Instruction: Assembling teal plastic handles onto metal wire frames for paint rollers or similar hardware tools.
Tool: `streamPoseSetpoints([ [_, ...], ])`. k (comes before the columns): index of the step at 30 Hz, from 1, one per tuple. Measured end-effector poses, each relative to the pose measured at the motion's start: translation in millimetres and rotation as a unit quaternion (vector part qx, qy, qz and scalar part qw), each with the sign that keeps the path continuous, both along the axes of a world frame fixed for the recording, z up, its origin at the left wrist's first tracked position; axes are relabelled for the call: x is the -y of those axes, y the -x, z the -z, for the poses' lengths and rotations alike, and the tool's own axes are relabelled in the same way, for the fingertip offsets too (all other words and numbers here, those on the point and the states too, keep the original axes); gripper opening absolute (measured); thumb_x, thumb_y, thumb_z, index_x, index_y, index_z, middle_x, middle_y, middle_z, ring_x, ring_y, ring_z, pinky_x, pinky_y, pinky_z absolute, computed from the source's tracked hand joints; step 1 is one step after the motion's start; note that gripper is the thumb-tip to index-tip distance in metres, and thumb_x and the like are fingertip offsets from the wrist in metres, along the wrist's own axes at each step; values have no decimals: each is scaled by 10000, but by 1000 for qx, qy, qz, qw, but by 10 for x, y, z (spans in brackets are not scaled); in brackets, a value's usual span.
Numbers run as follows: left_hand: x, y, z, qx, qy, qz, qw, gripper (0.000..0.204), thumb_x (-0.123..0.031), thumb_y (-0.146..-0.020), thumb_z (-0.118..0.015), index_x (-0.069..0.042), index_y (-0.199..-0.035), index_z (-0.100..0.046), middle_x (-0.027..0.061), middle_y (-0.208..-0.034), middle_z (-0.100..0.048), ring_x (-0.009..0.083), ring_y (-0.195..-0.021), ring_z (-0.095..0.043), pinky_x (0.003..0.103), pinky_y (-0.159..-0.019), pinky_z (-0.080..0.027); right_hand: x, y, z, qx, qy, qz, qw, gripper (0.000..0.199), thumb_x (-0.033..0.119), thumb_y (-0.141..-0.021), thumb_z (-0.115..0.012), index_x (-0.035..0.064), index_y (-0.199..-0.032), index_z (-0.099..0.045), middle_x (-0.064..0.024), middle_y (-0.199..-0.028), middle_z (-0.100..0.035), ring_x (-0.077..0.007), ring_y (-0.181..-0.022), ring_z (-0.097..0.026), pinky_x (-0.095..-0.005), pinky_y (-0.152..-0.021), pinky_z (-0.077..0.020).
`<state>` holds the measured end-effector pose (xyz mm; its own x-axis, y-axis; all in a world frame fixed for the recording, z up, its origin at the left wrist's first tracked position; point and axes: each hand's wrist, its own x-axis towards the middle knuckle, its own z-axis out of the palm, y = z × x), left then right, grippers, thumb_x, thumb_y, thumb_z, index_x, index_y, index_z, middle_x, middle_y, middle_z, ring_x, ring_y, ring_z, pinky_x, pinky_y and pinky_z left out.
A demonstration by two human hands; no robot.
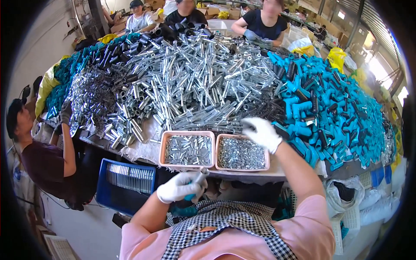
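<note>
My left hand (182,187), in a white glove, is closed around a teal-handled tool (190,197) in front of my apron. A short metal tube (202,174) sticks up from its upper end; the fingers hide much of the handle. My right hand (263,135), also gloved, reaches out past the right pink tray (265,167), beside dark coil springs (265,106). Its thumb and forefinger look apart, with no held thing visible between them. Short metal pins (188,149) fill the left pink tray (162,149); small metal pieces (241,154) fill the right one.
A big heap of metal tubes and rods (203,78) covers the table's middle. Teal handles (338,112) pile up at the right. A blue crate (104,184) holding metal rods stands below the table's left. One person works at the left, several others across the table.
</note>
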<state>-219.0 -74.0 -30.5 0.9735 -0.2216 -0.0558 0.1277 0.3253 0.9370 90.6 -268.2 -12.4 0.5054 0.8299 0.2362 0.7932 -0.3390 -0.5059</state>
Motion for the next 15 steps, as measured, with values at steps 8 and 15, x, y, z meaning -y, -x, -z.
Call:
streamPoseSetpoints([
  [8,-103,-35,296,36,38,21,998,517,-455,-974,-581,39,-1123,-557,56,-793,-573,127,-662,-551,273,-589,-453,-908,-652,36,111,106,-49,987,283,282,-887,-585,79,-1048,-696,-160,-1013,-687,-352,-964,-650,-445,-846,-513],
  [15,-253,-46,42,31,17,-25,999,333,-233,-998,-553,52,-1169,-556,73,-753,-571,139,-655,-541,279,-618,-453,-1561,-611,101,228,234,28,945,220,199,-872,-548,78,-880,-732,-159,-864,-717,-340,-816,-704,-452,-728,-557],
])
